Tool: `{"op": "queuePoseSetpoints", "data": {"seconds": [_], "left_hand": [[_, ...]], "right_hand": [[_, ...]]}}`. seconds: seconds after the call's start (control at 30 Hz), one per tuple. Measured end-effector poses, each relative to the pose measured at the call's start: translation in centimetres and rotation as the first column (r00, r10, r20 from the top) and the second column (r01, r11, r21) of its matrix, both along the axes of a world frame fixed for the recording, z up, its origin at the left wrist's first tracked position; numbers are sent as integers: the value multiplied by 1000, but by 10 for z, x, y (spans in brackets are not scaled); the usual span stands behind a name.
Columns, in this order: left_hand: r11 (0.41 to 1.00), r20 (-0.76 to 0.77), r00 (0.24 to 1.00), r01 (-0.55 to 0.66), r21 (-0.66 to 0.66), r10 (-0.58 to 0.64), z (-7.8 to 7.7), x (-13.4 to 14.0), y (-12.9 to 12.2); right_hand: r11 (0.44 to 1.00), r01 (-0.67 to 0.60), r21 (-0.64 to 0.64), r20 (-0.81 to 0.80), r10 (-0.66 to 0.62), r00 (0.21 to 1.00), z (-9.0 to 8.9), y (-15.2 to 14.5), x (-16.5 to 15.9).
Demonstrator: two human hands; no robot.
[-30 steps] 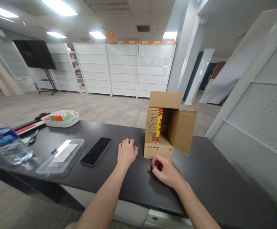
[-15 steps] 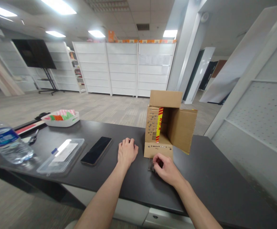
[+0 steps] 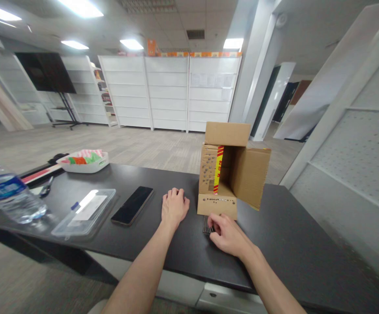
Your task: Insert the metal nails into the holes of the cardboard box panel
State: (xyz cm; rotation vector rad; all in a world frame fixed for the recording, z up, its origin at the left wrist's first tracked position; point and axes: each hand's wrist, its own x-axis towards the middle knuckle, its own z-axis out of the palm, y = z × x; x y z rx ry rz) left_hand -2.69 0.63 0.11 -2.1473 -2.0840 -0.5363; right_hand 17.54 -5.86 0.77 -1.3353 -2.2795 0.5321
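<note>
My left hand [image 3: 174,207] lies palm down on the dark table, its fingers loosely bent and nothing visible in it. Between the phone and the cardboard box, it touches neither. My right hand [image 3: 227,233] is over a row of thin metal rods like nails or screws [image 3: 205,224], lying side by side before the box. Its fingers curl down onto the row's right part, with the thumb apart from them; the covered ends are hidden. The open cardboard box [image 3: 209,168] stands upright facing me, with holes in its lower flap [image 3: 217,208] and dark round heads dotting its left panel.
A black phone [image 3: 132,206] and a clear plastic case [image 3: 85,213] lie left of my left hand. Farther left stand a water bottle [image 3: 9,196] and a white basket [image 3: 83,168] of colourful packets. The box's right flap [image 3: 253,179] sticks out over the table.
My right hand's fingers have opened from a pinched loop and reached left over the metal rods. My left hand and the box have stayed in place.
</note>
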Motion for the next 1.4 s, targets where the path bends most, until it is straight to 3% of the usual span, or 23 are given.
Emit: {"op": "queuePoseSetpoints", "data": {"seconds": [0.17,0.8,0.93,1.13,1.4], "left_hand": [[1000,-11,1000,-5,1,5,1,0,-1],[1000,-7,1000,1,11,-1,-1,0,0],[1000,-9,1000,-5,13,5,-2,0,1],[1000,-11,1000,-2,27,2,-4,0,2],[1000,-12,1000,-6,9,7,-2,0,2]], "right_hand": [[999,-34,34,120,29,992,4,-2,-4],[997,-37,64,27,35,999,-1,0,-3],[991,119,64,-83,-114,990,-6,5,0],[924,383,-10,-272,-371,888,-17,18,7],[893,446,-67,-356,-439,825,-21,25,8]]}}
